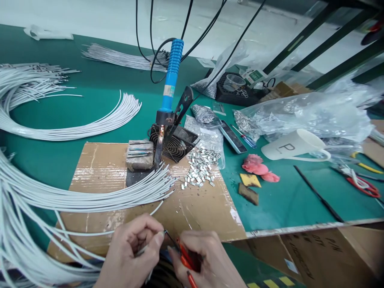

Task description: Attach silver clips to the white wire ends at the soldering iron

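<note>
My left hand (pixel 133 250) is closed, pinching a white cable near its end. Right beside it, my right hand (pixel 205 258) grips a red-handled tool (pixel 186 256), whose thin dark tip points at the cable's end between my fingertips. The tool's jaws are too small to make out. Beyond my hands, a bundle of white cables (pixel 99 200) sweeps in from the left across a cardboard sheet (pixel 204 218). A blue soldering iron (pixel 172 72) stands upright in its stand, tip down. Next to it a worn block (pixel 139 160) carries several thin metal sticks.
Small metal pieces (pixel 199 170) lie scattered beside a black fan (pixel 175 142). To the right are a phone (pixel 232 136), pink lumps (pixel 258 166), a tilted white mug (pixel 294 146) and red-handled scissors (pixel 361 186). More cables (pixel 72 132) curve at the left. Cardboard boxes (pixel 327 256) sit below the table edge.
</note>
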The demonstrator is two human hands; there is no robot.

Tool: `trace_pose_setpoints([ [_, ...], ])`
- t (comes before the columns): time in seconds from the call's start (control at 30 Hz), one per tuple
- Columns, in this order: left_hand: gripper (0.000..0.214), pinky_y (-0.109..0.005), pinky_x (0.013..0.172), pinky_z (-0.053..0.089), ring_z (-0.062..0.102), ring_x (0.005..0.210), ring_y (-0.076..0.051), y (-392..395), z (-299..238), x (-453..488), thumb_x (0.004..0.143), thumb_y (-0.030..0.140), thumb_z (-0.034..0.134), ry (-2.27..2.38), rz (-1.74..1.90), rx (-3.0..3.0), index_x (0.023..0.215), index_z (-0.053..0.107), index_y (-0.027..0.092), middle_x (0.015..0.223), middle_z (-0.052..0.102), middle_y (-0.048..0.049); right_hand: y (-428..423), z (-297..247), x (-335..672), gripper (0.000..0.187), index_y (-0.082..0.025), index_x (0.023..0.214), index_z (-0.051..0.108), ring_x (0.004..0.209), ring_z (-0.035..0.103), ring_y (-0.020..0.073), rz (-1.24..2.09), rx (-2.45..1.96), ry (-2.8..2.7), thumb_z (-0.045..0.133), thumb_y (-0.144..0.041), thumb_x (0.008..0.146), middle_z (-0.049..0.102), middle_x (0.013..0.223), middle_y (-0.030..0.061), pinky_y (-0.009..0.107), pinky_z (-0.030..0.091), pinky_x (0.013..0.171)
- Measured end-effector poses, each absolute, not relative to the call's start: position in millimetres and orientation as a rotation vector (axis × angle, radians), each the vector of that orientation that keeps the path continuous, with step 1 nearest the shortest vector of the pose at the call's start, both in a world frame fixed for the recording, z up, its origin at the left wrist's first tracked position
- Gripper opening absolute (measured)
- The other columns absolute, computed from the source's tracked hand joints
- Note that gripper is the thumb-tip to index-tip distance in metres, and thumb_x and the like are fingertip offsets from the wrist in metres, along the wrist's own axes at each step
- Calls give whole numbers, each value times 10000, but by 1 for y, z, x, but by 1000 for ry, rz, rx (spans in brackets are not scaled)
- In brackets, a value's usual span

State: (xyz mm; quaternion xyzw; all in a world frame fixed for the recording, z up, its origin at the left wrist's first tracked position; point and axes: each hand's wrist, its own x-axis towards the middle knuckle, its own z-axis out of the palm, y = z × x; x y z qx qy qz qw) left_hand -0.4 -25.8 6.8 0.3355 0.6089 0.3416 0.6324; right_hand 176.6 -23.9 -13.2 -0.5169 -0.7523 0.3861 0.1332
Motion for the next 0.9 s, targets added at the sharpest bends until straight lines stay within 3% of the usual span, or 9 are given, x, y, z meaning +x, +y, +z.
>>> trace_pose_setpoints([
  [0.27,314,-262,518,188,285,523,-109,-26,2,0,749,439,738,1395,770,790,647,617,168,522,378,60,-26,-23,178,419,-216,561,228,475,264,74,1184,-1460,-2108,586,-76,729,335,508,-74,227,192,444],
  [0.4,342,-261,517,183,293,513,-105,-25,3,2,752,466,752,1387,774,772,643,630,166,518,400,56,-27,-32,176,438,-218,568,205,475,247,72,1105,-1468,-2058,563,-119,802,290,511,-72,233,193,446],
  [0.57,504,-253,513,160,264,518,-100,-24,2,0,714,641,780,1321,800,640,672,671,150,515,382,70,-24,-32,182,455,-234,619,191,518,268,91,1023,-1552,-2002,517,-246,935,271,568,-66,243,215,468],
  [0.9,544,-257,511,154,283,503,-100,-27,-1,-3,667,692,808,1251,801,563,664,717,155,504,414,56,-19,-25,184,418,-232,608,202,491,324,83,1044,-1438,-2122,580,-69,680,305,549,-71,228,201,457],
])
